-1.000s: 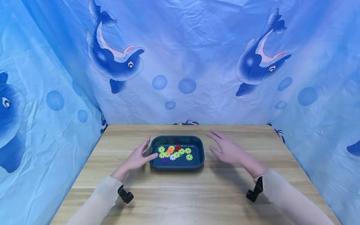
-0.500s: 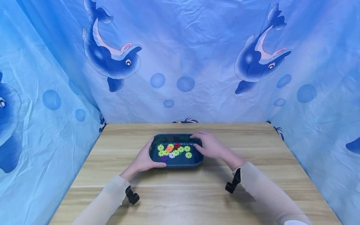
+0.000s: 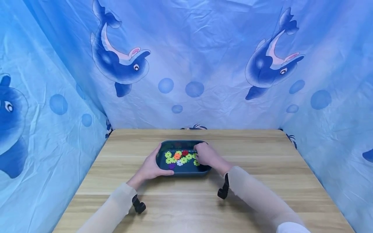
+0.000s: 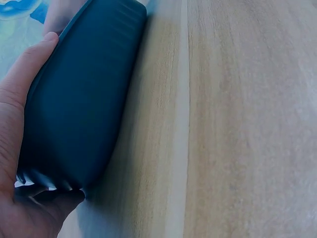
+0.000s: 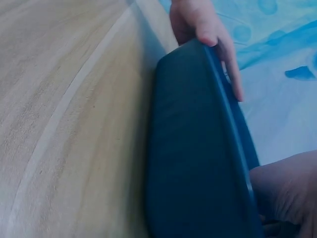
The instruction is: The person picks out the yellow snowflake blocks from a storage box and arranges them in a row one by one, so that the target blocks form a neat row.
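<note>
A dark blue-green plastic tray (image 3: pixel 189 173) stands on the wooden table. Inside lie several small snowflake discs, mostly yellow-green, with an orange disc (image 3: pixel 177 156), a red disc (image 3: pixel 185 152), a white disc (image 3: pixel 179 163) and a purple disc (image 3: pixel 172 166). My left hand (image 3: pixel 150 166) holds the tray's left end, thumb along the front rim and fingers around the side. Over the right end, my right hand (image 3: pixel 206 154) reaches down into the tray beside the yellow-green discs. Its fingertips are hidden, so whether they pinch a disc is unclear. The right wrist view shows the tray's outer wall (image 5: pixel 193 148).
The wooden table (image 3: pixel 180 207) extends around the tray on all sides. A blue curtain (image 3: pixel 175 64) printed with dolphins and bubbles hangs behind the table and along both sides. A small black camera (image 3: pixel 223 191) is strapped to the right wrist.
My right hand has moved left from beside the tray, over its right rim and down into it. My left hand has closed in and taken hold of the tray's left end.
</note>
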The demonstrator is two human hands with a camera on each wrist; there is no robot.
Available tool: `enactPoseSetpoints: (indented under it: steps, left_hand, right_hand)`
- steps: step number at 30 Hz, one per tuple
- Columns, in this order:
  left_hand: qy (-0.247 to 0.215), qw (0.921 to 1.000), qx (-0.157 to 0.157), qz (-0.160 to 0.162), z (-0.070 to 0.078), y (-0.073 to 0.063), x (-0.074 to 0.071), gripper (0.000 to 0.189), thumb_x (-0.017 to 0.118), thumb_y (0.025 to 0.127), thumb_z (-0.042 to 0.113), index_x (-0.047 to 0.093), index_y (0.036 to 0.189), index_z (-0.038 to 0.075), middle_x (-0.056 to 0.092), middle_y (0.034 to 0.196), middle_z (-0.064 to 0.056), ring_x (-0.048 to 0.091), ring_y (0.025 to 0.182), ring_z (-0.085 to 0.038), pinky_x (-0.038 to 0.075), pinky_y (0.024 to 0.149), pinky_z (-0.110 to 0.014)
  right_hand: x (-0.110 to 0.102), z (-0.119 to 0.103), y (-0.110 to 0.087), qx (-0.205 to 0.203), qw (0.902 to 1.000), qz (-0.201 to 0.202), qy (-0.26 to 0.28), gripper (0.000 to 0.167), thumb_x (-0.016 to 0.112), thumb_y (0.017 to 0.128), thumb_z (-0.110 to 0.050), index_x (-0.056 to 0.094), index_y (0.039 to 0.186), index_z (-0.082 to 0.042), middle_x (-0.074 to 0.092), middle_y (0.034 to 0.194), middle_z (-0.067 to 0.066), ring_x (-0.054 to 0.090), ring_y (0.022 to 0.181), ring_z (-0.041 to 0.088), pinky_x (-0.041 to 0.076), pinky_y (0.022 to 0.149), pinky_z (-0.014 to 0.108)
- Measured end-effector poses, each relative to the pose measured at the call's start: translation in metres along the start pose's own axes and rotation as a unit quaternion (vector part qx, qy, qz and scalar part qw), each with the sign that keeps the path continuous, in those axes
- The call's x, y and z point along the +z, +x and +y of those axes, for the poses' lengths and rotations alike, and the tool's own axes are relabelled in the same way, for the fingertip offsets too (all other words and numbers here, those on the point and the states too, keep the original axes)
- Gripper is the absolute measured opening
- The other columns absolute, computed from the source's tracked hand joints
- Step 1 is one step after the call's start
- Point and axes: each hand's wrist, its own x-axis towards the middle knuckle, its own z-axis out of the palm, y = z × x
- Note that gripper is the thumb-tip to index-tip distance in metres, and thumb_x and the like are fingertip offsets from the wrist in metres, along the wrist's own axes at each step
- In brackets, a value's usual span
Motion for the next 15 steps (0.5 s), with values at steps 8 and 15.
enactPoseSetpoints:
  steps: [8, 15]
  left_hand:
    - [-0.001, 1.0000, 0.002, 0.004, -0.002, -0.001, 0.000, 0.138, 0.098, 0.072, 0.048, 0.009, 0.173, 0.019, 0.028, 0.175, -0.016, 0.031, 0.159, -0.044, 0.032, 0.125, -0.068]
    - [-0.007, 1.0000, 0.002, 0.002, 0.000, -0.002, 0.001, 0.137, 0.098, 0.072, 0.047, 0.010, 0.173, 0.019, 0.028, 0.175, -0.017, 0.032, 0.159, -0.044, 0.032, 0.125, -0.069]
  right_hand:
    - [0.020, -0.003, 0.015, 0.040, 0.9986, -0.021, -0.028, 0.009, 0.071, 0.100, -0.014, 0.075, 0.096, -0.007, 0.071, 0.089, 0.006, 0.060, 0.073, 0.017, 0.056, 0.070, 0.033]
    - [0.024, -0.005, 0.020, 0.057, 0.9970, -0.028, -0.045, 0.013, 0.069, 0.101, -0.014, 0.075, 0.090, -0.010, 0.069, 0.083, 0.003, 0.058, 0.068, 0.015, 0.053, 0.065, 0.030]
